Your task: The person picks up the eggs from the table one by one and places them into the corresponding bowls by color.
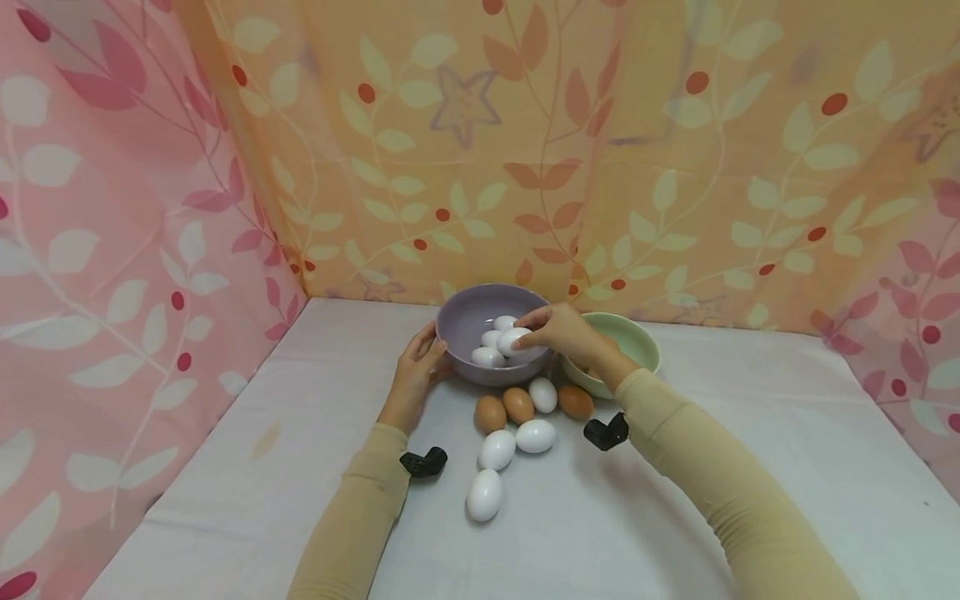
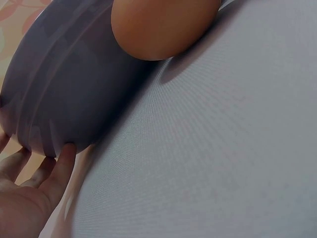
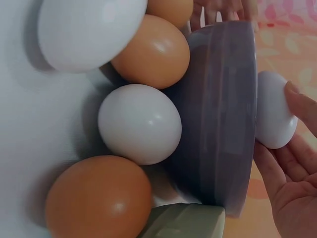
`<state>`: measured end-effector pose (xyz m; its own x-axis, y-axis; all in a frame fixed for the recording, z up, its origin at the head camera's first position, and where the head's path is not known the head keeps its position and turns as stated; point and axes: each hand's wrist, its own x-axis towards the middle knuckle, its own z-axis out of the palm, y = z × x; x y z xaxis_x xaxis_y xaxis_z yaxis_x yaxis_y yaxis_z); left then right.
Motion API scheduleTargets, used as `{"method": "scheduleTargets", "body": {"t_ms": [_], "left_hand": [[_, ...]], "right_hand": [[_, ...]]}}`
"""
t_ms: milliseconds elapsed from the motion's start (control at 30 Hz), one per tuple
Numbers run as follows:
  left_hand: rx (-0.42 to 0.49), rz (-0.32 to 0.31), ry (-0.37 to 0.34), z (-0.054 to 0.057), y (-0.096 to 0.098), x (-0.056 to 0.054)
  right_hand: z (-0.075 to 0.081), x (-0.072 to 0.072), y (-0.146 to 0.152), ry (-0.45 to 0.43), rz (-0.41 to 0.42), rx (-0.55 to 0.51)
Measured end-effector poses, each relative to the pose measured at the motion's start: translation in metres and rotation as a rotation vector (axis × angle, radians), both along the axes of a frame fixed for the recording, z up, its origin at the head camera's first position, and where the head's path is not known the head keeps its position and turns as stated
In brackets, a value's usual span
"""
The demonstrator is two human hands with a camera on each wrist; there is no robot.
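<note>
The right hand (image 1: pixel 562 331) pinches a white egg (image 1: pixel 514 342) between thumb and fingers over the purple bowl (image 1: pixel 465 321). Inside that bowl, three more white eggs (image 1: pixel 487 357) show beneath and around the held one. The left hand (image 1: pixel 412 371) holds the bowl's left side, its thumb near the rim. Seen from the left wrist, its fingers (image 2: pixel 62 168) press against the outer wall. In the right wrist view the pinched egg (image 3: pixel 275 111) shows just beyond the bowl's rim, with the thumb on one side and fingers on the other.
Right of the purple bowl stands a pale green bowl (image 1: pixel 645 346), partly hidden by the right forearm. In front lie brown eggs (image 1: pixel 491 414) and several white eggs (image 1: pixel 484 496) on the white cloth (image 1: pixel 285 467). Patterned curtains (image 1: pixel 465 192) hang behind and at the sides.
</note>
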<state>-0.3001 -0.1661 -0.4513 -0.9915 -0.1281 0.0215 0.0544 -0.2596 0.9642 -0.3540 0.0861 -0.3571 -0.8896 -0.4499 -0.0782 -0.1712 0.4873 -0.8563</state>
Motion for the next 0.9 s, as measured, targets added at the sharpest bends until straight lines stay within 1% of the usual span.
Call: {"method": "scheduleTargets", "body": {"t_ms": [200, 467, 633, 900], "left_hand": [[-0.004, -0.007, 0.006, 0.0, 0.0, 0.0], [0.008, 0.001, 0.009, -0.001, 0.0, 0.0], [0.015, 0.003, 0.008, -0.001, 0.0, 0.0], [0.0, -0.008, 0.008, -0.001, -0.001, -0.001]], "right_hand": [[0.0, -0.009, -0.007, -0.002, 0.015, 0.038], [-0.006, -0.019, -0.016, 0.092, 0.029, 0.137], [-0.013, -0.025, -0.021, 0.116, 0.041, 0.155], [-0.017, -0.023, -0.03, 0.15, 0.056, 0.254]]}}
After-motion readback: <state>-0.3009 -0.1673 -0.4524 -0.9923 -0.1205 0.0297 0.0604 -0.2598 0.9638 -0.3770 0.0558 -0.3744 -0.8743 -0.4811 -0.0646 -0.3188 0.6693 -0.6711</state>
